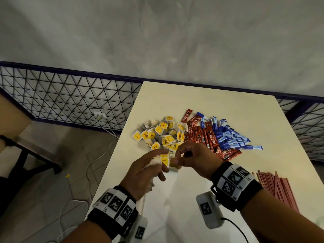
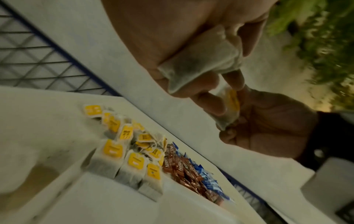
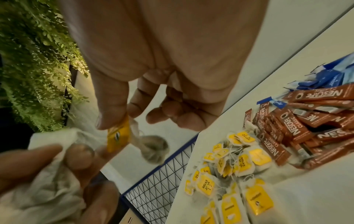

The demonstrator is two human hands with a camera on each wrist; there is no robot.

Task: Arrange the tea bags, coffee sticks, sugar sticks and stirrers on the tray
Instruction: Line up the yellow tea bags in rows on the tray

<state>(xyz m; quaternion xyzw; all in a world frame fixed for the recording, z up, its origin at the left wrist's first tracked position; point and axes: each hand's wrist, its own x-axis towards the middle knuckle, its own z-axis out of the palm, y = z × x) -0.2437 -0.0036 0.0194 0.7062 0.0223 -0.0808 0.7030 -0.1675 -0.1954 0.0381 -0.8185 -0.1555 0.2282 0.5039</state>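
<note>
both wrists wear black straps with square-patterned marker blocks, closest to the head view. left hand (image 1: 149,170) grips a small bunch of tea bags (image 2: 199,60) against the palm, fingers curled round the soft papery pouches. right hand (image 1: 193,159) pinches one yellow-tagged tea bag (image 3: 117,134) between thumb and forefinger, other fingers loosely bent; it meets the left fingertips, both hands raised over the near middle of the table.

table (image 1: 219,102): pale cream, smooth, slightly glossy, straight-edged. left edge drops to a tiled floor with white cables trailing to a wall socket (image 1: 100,116). far edge sits against a blue-framed wire mesh panel (image 1: 70,99) and a grey plaster wall. bare tabletop lies beyond the piles and near the person.

loose pile of tea bags (image 1: 161,135), yellow square tags, thin strings tangled, mid-table. touching its right side, red-brown coffee sticks (image 1: 208,137), flat foil, overlapping. blue-and-white sugar sticks (image 1: 229,137) fanned just right of those. thin red stirrers (image 1: 280,188) bundled at the near right edge, well apart from the piles.

green foliage wall blurred in both wrist views. tray: cannot tell where.
</note>
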